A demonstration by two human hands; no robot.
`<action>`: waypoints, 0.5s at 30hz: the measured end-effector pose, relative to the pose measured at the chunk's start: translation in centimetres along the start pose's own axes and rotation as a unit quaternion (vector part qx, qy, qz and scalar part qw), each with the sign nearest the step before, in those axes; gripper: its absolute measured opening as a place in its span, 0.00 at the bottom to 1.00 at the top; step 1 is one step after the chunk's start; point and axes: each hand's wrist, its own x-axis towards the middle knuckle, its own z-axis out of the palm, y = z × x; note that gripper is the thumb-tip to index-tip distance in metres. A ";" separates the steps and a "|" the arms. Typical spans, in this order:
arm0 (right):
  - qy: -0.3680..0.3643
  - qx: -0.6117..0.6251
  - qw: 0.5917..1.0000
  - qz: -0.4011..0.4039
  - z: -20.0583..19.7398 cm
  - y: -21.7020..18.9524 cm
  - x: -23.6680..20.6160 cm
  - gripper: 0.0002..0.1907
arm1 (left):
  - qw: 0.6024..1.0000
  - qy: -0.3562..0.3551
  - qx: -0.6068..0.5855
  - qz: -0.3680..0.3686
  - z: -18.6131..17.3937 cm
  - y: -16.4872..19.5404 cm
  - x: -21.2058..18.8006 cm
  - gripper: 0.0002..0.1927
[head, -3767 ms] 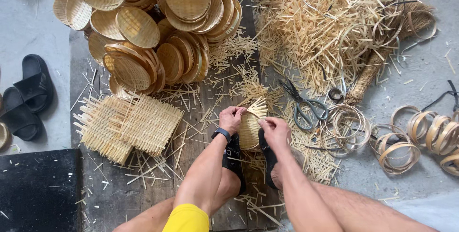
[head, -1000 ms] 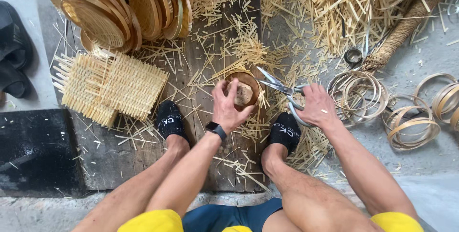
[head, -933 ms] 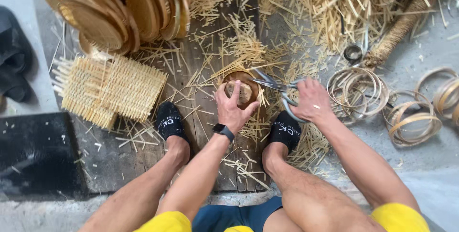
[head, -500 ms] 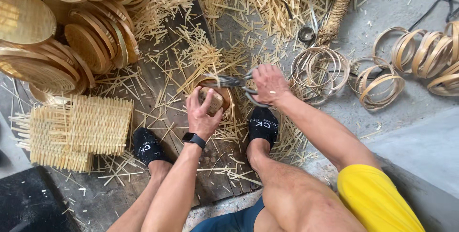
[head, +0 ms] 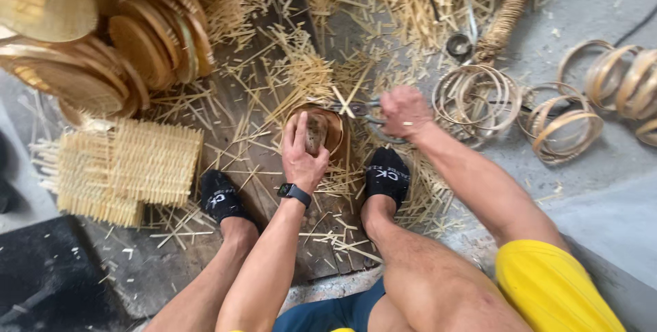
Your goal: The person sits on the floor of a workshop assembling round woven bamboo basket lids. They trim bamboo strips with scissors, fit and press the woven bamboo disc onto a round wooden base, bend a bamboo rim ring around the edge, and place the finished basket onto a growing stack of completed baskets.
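Your left hand [head: 304, 150] lies flat over a small round woven bamboo basket [head: 327, 130], fingers spread across its middle, pressing it against the wooden board [head: 274, 188] between your feet. The basket sits just ahead of your toes, its hoop rim showing on the right side of your palm. Your right hand [head: 404, 109] is clenched around the handles of a pair of scissors [head: 369, 109], whose blades point left at the basket's upper right edge; whether they touch the rim cannot be told. A black watch [head: 294, 194] sits on your left wrist. Your feet wear black socks [head: 387, 174], one on each side of the left forearm.

Loose bamboo splints [head: 301, 65] litter the board and pile thickly at the top. To the left lies a square woven mat [head: 130, 168] with fringed edges, and above it a heap of finished round baskets [head: 102, 51]. To the right, on the grey floor, lie bamboo hoop rings [head: 479, 99], some stacked, well apart from the basket.
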 end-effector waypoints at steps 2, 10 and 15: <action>-0.012 -0.004 1.000 -0.023 0.3 0.3 0.1 0.08 | 0.998 0.034 -0.045 -0.039 0.0 -0.3 0.2 0.44; 0.049 -0.002 0.998 -0.033 0.8 -0.1 0.9 0.15 | 0.996 -0.046 -0.077 -0.017 -0.9 -1.5 1.1 0.41; -0.020 -0.003 0.999 -0.038 0.5 0.5 1.1 0.18 | 0.994 -0.092 -0.057 -0.011 -1.7 -2.4 1.6 0.42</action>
